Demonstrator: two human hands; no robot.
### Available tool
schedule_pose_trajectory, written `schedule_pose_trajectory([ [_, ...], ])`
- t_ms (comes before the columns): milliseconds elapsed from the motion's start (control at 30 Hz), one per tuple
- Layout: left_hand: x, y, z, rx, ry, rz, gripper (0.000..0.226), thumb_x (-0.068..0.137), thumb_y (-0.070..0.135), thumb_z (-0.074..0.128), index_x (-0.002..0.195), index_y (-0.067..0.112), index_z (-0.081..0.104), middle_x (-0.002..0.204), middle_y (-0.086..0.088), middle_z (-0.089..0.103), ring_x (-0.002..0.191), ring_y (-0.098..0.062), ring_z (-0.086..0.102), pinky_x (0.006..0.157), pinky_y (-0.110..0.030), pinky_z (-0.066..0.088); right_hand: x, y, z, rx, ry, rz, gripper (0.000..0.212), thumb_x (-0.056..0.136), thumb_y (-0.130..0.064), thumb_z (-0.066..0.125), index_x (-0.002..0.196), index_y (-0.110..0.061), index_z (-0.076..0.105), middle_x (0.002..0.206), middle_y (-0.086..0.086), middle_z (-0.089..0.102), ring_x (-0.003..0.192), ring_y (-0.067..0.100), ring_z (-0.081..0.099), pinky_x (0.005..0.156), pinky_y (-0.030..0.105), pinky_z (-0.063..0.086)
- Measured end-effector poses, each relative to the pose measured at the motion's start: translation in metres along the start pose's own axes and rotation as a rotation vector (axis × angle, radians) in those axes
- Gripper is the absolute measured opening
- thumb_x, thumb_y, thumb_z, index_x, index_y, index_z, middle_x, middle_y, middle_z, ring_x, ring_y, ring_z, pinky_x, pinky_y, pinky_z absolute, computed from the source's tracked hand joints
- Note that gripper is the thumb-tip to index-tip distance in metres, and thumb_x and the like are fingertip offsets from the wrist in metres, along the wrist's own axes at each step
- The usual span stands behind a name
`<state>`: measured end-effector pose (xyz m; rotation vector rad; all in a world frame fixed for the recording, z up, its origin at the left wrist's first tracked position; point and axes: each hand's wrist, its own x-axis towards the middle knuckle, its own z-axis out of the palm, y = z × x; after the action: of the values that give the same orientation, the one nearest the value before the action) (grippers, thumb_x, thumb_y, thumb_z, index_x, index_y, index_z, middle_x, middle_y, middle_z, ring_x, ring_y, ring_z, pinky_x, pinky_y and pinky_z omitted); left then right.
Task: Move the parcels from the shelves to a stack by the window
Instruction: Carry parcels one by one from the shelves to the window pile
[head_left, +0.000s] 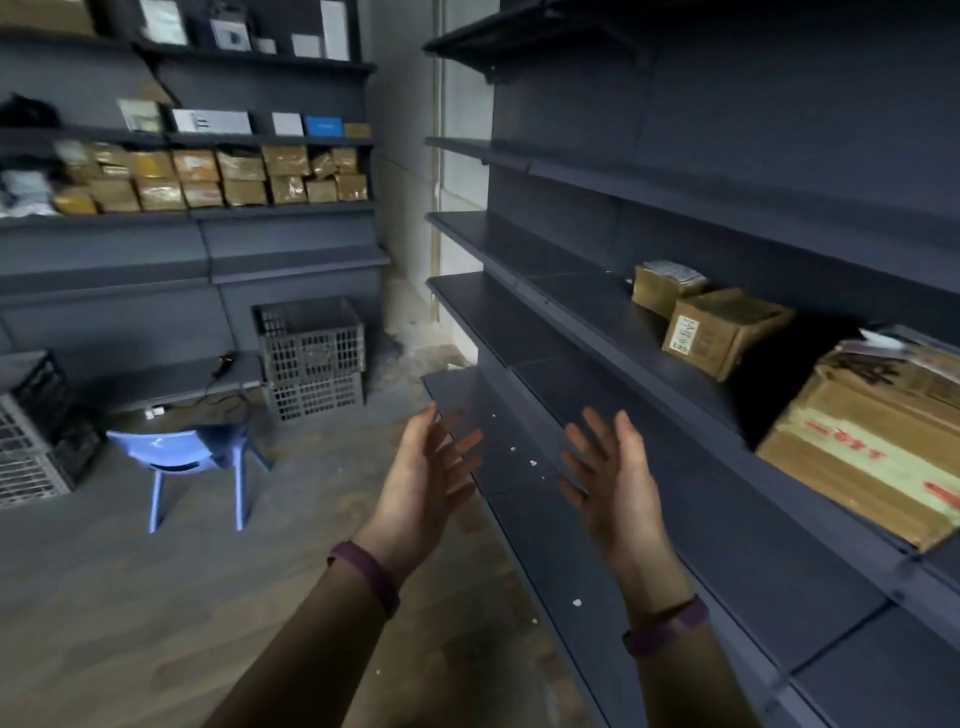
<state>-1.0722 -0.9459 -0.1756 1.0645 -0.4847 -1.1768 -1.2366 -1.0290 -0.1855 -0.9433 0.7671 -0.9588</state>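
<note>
On the head view I saw the left hand (431, 478) and the right hand (613, 483) raised over the front edge of the lower shelf (649, 545). Their palms faced each other and the fingers were straight and spread, gripping nothing. On the shelf above (571, 312) a small parcel (667, 283) sat towards the back edge. A labelled box (722, 330) was just beside it, and a large carton (872, 447) stood nearest me. More brown parcels (218, 179) lined the far shelves (291, 210). A blue chair (182, 457) stood on the floor.

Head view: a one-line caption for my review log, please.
Left hand and right hand, open and empty, raised before a dark shelving unit holding three cardboard parcels.
</note>
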Motion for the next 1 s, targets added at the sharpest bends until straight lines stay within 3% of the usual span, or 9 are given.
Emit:
schedule_pose_trajectory([
  [200, 0.116, 0.029, -0.026, -0.013, -0.073, -0.03, 0.056, 0.097, 0.06, 0.032, 0.137, 0.026, 0.052, 0.131, -0.002, 0.064, 0.127, -0.025, 0.053, 0.116, -0.049, 0.026, 0.093, 0.007, 0.028, -0.015, 0.114, -0.063, 0.059, 0.097, -0.059, 0.039, 0.146, -0.027, 0.047, 0.147, 0.0, 0.052, 0.132, 0.019, 0.048, 0.113, 0.042, 0.035],
  [333, 0.192, 0.055, -0.03, 0.037, -0.133, -0.119, 0.048, 0.099, 0.056, 0.028, 0.13, 0.029, 0.051, 0.133, -0.002, 0.061, 0.129, -0.024, 0.05, 0.116, -0.045, 0.027, 0.154, 0.0, 0.053, -0.048, 0.215, -0.103, 0.061, 0.097, -0.059, 0.037, 0.146, -0.024, 0.047, 0.149, 0.002, 0.051, 0.137, 0.023, 0.046, 0.117, 0.045, 0.032],
  [467, 0.256, 0.075, -0.015, 0.098, -0.171, -0.166, 0.051, 0.1, 0.051, 0.028, 0.137, 0.024, 0.051, 0.136, -0.005, 0.059, 0.13, -0.025, 0.049, 0.113, -0.043, 0.028, 0.197, -0.01, 0.06, -0.087, 0.307, -0.136, 0.06, 0.098, -0.058, 0.037, 0.147, -0.024, 0.046, 0.15, 0.001, 0.049, 0.139, 0.023, 0.045, 0.117, 0.046, 0.031],
  [633, 0.336, 0.084, 0.022, 0.172, -0.273, -0.225, 0.05, 0.1, 0.05, 0.031, 0.137, 0.023, 0.052, 0.136, -0.005, 0.059, 0.13, -0.025, 0.05, 0.109, -0.042, 0.029, 0.242, -0.031, 0.04, -0.119, 0.443, -0.198, 0.061, 0.099, -0.056, 0.037, 0.151, -0.025, 0.042, 0.154, 0.0, 0.043, 0.142, 0.023, 0.04, 0.115, 0.042, 0.031],
  [733, 0.387, 0.081, 0.051, 0.211, -0.344, -0.224, 0.047, 0.099, 0.05, 0.032, 0.134, 0.026, 0.053, 0.135, -0.002, 0.06, 0.128, -0.022, 0.051, 0.104, -0.04, 0.031, 0.275, -0.044, 0.02, -0.155, 0.513, -0.245, 0.05, 0.1, -0.053, 0.038, 0.146, -0.033, 0.044, 0.155, -0.004, 0.042, 0.143, 0.021, 0.038, 0.116, 0.041, 0.03],
  [800, 0.419, 0.077, 0.072, 0.242, -0.383, -0.22, 0.046, 0.099, 0.051, 0.034, 0.132, 0.027, 0.054, 0.134, -0.001, 0.061, 0.124, -0.02, 0.053, 0.102, -0.038, 0.033, 0.301, -0.052, 0.005, -0.171, 0.554, -0.276, 0.041, 0.101, -0.051, 0.04, 0.14, -0.04, 0.043, 0.152, -0.007, 0.043, 0.141, 0.018, 0.039, 0.118, 0.041, 0.03],
  [900, 0.467, 0.069, 0.101, 0.299, -0.416, -0.205, 0.045, 0.098, 0.053, 0.036, 0.13, 0.028, 0.056, 0.131, 0.0, 0.062, 0.124, -0.02, 0.053, 0.1, -0.037, 0.035, 0.35, -0.065, -0.021, -0.151, 0.584, -0.296, 0.047, 0.101, -0.048, 0.043, 0.146, -0.034, 0.04, 0.147, -0.011, 0.044, 0.141, 0.015, 0.039, 0.118, 0.041, 0.029],
  [1000, 0.517, 0.066, 0.126, 0.338, -0.435, -0.18, 0.039, 0.097, 0.054, 0.037, 0.121, 0.033, 0.059, 0.13, 0.002, 0.063, 0.122, -0.018, 0.055, 0.1, -0.037, 0.036, 0.408, -0.083, -0.042, -0.103, 0.6, -0.327, 0.037, 0.102, -0.043, 0.045, 0.138, -0.034, 0.045, 0.136, -0.015, 0.047, 0.138, 0.014, 0.039, 0.118, 0.04, 0.029],
])
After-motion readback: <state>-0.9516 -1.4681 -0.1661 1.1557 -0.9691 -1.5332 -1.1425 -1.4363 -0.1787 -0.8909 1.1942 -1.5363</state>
